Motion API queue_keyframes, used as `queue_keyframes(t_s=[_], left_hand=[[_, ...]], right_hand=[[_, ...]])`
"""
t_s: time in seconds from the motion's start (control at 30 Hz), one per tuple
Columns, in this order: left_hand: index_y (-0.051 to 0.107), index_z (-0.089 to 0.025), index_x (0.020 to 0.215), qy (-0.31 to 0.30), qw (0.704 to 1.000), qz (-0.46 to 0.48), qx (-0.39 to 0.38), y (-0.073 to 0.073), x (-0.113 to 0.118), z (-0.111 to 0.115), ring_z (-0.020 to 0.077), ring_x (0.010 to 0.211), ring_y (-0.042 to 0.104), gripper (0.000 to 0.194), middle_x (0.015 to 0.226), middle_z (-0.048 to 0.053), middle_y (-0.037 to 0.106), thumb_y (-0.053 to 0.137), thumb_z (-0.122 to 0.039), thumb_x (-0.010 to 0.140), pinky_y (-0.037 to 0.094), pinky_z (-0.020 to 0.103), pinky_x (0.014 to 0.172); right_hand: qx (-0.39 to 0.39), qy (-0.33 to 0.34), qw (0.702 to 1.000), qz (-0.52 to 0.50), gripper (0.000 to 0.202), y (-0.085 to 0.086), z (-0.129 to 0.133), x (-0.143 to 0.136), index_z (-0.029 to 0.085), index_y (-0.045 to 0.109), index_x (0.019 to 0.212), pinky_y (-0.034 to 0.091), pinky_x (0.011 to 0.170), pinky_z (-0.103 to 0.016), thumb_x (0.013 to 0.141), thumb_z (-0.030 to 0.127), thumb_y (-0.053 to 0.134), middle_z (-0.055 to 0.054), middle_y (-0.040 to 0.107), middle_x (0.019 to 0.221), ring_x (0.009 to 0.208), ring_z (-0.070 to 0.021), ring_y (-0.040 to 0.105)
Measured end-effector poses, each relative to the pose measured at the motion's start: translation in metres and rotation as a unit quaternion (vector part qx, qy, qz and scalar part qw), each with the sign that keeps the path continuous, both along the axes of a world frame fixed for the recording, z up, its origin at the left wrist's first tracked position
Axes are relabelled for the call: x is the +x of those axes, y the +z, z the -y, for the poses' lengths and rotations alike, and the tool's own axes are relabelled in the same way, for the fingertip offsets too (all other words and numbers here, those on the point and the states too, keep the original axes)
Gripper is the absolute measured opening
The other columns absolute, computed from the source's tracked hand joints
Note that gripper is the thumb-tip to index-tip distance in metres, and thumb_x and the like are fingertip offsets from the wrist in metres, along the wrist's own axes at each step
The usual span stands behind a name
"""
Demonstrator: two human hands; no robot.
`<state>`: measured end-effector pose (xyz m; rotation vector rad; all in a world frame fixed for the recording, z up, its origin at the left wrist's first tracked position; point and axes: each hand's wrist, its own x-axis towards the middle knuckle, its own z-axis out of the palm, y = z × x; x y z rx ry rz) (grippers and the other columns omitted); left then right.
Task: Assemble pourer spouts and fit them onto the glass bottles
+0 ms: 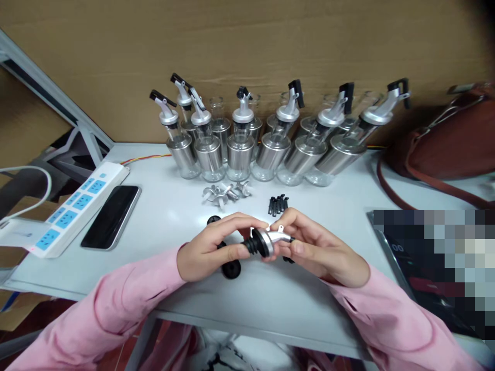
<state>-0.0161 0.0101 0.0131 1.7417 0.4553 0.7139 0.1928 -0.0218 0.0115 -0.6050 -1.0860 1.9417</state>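
Pour spout held between both hands, above front part of desk. Long axis runs sideways, near level: black stopper end toward left hand, silver nozzle toward right hand. Left fingers clamped on stopper end, right fingers on nozzle; neither hand clearly nearer. Small black parts lie just beyond right hand.

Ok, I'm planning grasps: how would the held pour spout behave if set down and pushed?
The pour spout would probably rock unevenly, given its wide collar and narrower stopper. The ribbed stopper looks rubbery, so likely grippy; the smooth neck may slip.
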Motion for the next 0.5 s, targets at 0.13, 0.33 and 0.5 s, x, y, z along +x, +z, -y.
queue_keyframes(t_s=[0.13,0.33,0.5], left_hand=[[0.049,-0.026,0.119,0.028,0.997,0.038,-0.062,-0.003,0.001,0.002,0.0182,0.102,0.051,0.030,0.112,0.004,0.054,0.049,-0.032,0.089,0.039,0.029,0.089],[0.052,-0.024,0.111,0.093,0.994,0.007,-0.051,-0.008,0.004,0.003,0.0166,0.099,0.053,0.025,0.108,0.003,0.055,0.054,-0.029,0.087,0.040,0.028,0.089],[0.053,-0.020,0.107,0.124,0.992,-0.028,0.008,-0.009,0.007,0.004,0.0184,0.095,0.053,0.027,0.100,0.005,0.054,0.060,-0.028,0.082,0.043,0.030,0.085]], right_hand=[[0.062,-0.064,0.991,0.104,0.014,-0.002,-0.003,-0.002,0.022,0.058,0.091,0.046,0.070,-0.025,0.080,0.030,0.061,-0.001,0.059,0.082,0.074,-0.0107,0.056],[0.173,-0.237,0.918,0.266,0.014,-0.005,-0.005,-0.007,0.019,0.060,0.084,0.044,0.062,-0.024,0.078,0.032,0.060,-0.003,0.053,0.080,0.070,-0.0125,0.051],[0.158,-0.170,0.929,0.288,0.018,-0.003,0.000,-0.014,0.018,0.055,0.092,0.047,0.059,-0.025,0.076,0.024,0.058,-0.003,0.058,0.074,0.066,-0.0136,0.056]])
